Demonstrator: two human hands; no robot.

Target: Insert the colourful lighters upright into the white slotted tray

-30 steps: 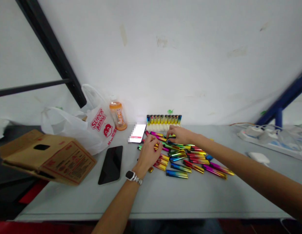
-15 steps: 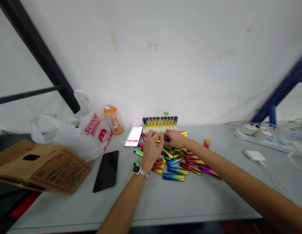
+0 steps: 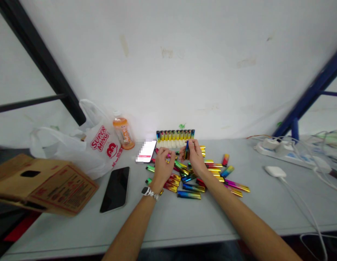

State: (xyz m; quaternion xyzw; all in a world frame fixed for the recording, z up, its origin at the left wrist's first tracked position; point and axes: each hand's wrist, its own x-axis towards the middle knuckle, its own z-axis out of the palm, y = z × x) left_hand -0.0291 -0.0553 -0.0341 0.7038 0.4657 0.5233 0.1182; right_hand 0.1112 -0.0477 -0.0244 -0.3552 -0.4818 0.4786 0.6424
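A heap of shiny multicoloured lighters lies on the grey table. Behind it a row of lighters stands upright in a pale holder by the wall. My right hand holds one lighter upright just in front of the right end of that row. My left hand, with a watch on the wrist, rests on the left part of the heap, fingers curled over lighters; whether it grips one I cannot tell.
A lit phone and a dark phone lie left of the heap. An orange bottle, a white plastic bag and a cardboard box are further left. A power strip, a charger and cables lie at right.
My right hand has lifted a lighter out of the heap and turned it upright near the standing row. My left hand has stayed on the heap. The camera view shifted slightly.
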